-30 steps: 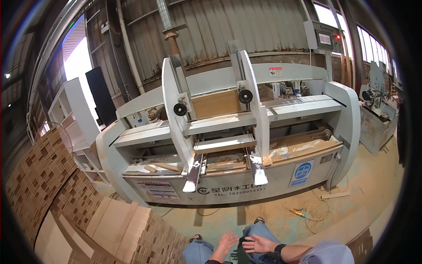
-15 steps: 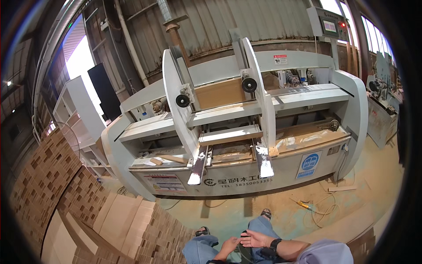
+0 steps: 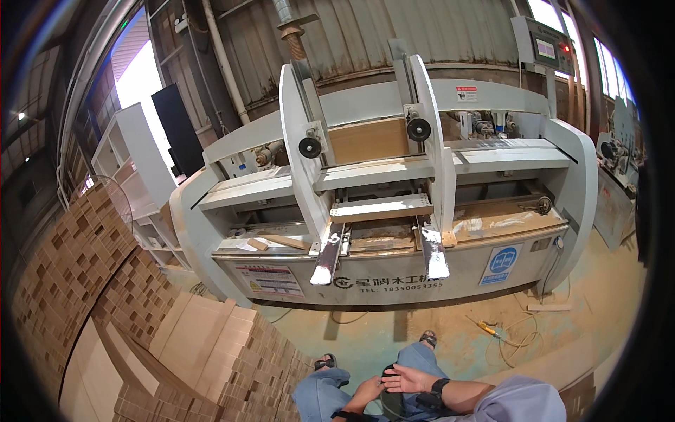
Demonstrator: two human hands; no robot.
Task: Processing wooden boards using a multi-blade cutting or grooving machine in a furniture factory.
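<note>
Both hands are together over my lap, low in the picture. My right hand (image 3: pixel 409 379) lies palm up with its fingers stretched toward the left. My left hand (image 3: pixel 369 388) has its fingers curled in and meets the right fingertips; whether anything small is pinched there is hidden. In front stands a large pale grey woodworking machine (image 3: pixel 225 278), which neither hand touches. Brown boards (image 3: pixel 369 143) stand between its two upright white guides. Across the two front rails (image 3: pixel 434 257) lies a white-topped wooden piece (image 3: pixel 380 207).
Tall stacks of wooden pieces (image 3: pixel 239 366) fill the left side. A yellow air gun (image 3: pixel 486 328) with a coiled hose lies on the dusty floor at right, near a loose wood strip (image 3: pixel 548 307). A control panel (image 3: pixel 545 48) hangs above the machine's right end.
The view has turned slightly, so the machine and stacks appear a little further right. My hands keep nearly the same pose over my lap.
</note>
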